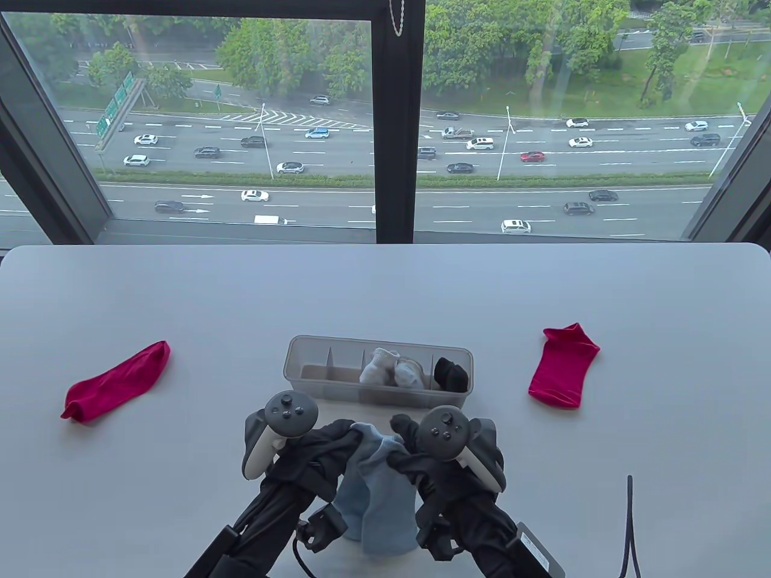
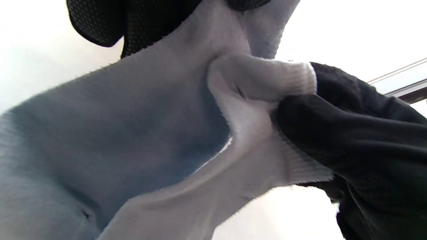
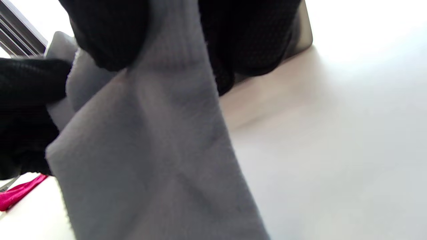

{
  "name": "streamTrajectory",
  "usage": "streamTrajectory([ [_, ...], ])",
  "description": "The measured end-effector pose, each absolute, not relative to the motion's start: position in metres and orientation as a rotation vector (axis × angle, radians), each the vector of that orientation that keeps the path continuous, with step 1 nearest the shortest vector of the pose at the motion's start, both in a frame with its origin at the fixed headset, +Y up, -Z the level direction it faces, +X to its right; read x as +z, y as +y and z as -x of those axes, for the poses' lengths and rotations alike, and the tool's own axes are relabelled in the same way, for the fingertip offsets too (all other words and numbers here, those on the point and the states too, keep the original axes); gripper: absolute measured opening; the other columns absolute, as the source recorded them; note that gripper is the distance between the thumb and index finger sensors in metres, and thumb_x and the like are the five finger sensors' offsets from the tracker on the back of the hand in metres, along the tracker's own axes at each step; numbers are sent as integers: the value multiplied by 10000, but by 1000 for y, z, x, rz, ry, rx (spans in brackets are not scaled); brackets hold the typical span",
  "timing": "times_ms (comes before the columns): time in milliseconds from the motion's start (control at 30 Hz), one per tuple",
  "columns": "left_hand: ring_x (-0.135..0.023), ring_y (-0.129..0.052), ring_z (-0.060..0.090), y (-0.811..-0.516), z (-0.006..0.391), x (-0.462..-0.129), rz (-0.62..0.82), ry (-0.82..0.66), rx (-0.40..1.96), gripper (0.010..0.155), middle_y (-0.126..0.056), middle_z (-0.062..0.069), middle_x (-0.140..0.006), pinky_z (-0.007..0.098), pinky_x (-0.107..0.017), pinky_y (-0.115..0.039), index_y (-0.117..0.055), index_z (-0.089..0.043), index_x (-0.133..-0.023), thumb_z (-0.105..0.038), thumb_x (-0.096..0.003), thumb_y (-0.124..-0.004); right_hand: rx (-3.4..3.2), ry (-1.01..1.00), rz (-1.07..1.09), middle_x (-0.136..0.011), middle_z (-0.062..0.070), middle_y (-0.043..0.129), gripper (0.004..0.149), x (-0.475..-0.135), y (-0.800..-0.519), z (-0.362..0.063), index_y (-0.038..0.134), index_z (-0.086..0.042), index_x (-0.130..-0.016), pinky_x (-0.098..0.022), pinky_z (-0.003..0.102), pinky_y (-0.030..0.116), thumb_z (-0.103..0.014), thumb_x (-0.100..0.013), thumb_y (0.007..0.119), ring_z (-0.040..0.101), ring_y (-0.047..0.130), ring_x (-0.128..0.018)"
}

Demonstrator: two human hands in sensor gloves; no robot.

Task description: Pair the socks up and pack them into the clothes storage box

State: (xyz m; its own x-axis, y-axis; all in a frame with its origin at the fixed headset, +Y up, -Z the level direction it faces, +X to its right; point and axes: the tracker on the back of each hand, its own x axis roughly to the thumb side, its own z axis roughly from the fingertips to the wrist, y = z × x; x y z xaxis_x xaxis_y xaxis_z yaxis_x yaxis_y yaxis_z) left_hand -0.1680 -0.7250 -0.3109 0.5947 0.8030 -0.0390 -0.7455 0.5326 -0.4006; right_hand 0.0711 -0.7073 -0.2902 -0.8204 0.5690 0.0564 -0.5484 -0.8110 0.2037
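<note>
- Socks of pale blue (image 1: 379,487) hang between both hands at the near middle of the table (image 1: 181,301), their cuffs up at the fingers and their feet draping down toward the near edge.
- The left hand (image 1: 313,448) grips the cuff end from the left; in the left wrist view its gloved fingers (image 2: 110,23) curl over the top of the fabric.
- The right hand (image 1: 421,451) pinches the same cuff end from the right; in the left wrist view its dark fingers (image 2: 337,133) clamp the ribbed cuff (image 2: 263,80), and in the right wrist view its fingers (image 3: 247,36) fold round the hanging cloth.
- The clothes storage box (image 1: 301,355) sits just beyond the hands, with a pale rolled pair (image 1: 390,368) in a middle compartment and a black pair (image 1: 452,373) in the rightmost one.
- One red sock (image 1: 117,380) lies flat well to the left, another red sock (image 1: 563,373) well to the right of the box.
</note>
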Motion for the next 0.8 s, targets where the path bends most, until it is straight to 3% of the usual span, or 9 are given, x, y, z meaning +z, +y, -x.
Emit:
streamTrajectory([
  [67,-710,-1001,379,-721,176,-312,335,-148,940,487,-957,187,-834,625,-637,-732,-607,-84,-1054,-227,-590,-574,2463,234,-246,-687,-7,906,412,-290,-694,-75,778,-310,-830,-512,367,857,-384,-429,829,113,974,-523],
  [167,-804,-957,393,-716,178,-312,298,-224,1046,492,-915,181,-916,640,-657,-704,-606,-63,-1049,-240,-591,-579,2169,442,-454,-790,-5,897,394,-289,-685,-72,776,-354,-823,-614,435,798,-363,-432,829,216,948,-715],
  [267,-856,-910,429,-709,169,-309,332,-397,1093,475,-864,213,-974,648,-664,-693,-656,-99,-1038,-249,-592,-586,2040,415,-366,-955,27,830,397,-291,-691,-73,719,-386,-857,-702,474,705,-356,-469,800,280,846,-867],
  [333,-900,-850,453,-705,161,-305,374,-481,1104,476,-761,245,-1048,654,-680,-670,-659,-104,-1043,-244,-593,-593,2074,382,-319,-939,-15,826,405,-292,-693,-76,656,-402,-892,-726,450,692,-386,-503,768,239,840,-876],
  [400,-880,-871,430,-704,155,-303,341,-498,1139,483,-775,242,-1030,640,-676,-688,-644,-89,-1049,-229,-590,-594,2103,336,-283,-933,-59,804,415,-291,-694,-79,592,-407,-918,-745,433,677,-415,-529,735,209,827,-886],
  [500,-905,-840,437,-704,149,-300,403,-548,1216,515,-741,240,-1052,655,-691,-655,-574,-85,-1088,-239,-597,-574,2124,272,-234,-859,-90,799,427,-290,-694,-83,542,-377,-930,-744,403,685,-456,-544,706,157,843,-845],
  [633,-993,-713,493,-708,142,-294,459,-587,1226,776,-610,277,-1121,713,-710,-570,-458,-42,-1136,-515,-552,-650,2096,283,-168,-806,-84,808,427,-289,-698,-83,529,-327,-938,-732,390,699,-465,-560,675,134,864,-799],
  [700,-1010,-700,470,-708,139,-294,430,-578,1131,776,-589,240,-1129,710,-716,-565,-409,-66,-1136,-483,-545,-691,2075,292,-144,-792,-85,813,426,-288,-699,-82,525,-307,-940,-727,387,706,-460,-567,664,129,871,-788],
  [800,-947,-801,427,-706,137,-293,345,-503,1100,569,-699,207,-1064,672,-704,-622,-469,-109,-1105,-271,-589,-645,2084,290,-141,-781,-94,822,426,-288,-699,-82,522,-299,-939,-718,380,721,-457,-565,654,122,884,-777],
])
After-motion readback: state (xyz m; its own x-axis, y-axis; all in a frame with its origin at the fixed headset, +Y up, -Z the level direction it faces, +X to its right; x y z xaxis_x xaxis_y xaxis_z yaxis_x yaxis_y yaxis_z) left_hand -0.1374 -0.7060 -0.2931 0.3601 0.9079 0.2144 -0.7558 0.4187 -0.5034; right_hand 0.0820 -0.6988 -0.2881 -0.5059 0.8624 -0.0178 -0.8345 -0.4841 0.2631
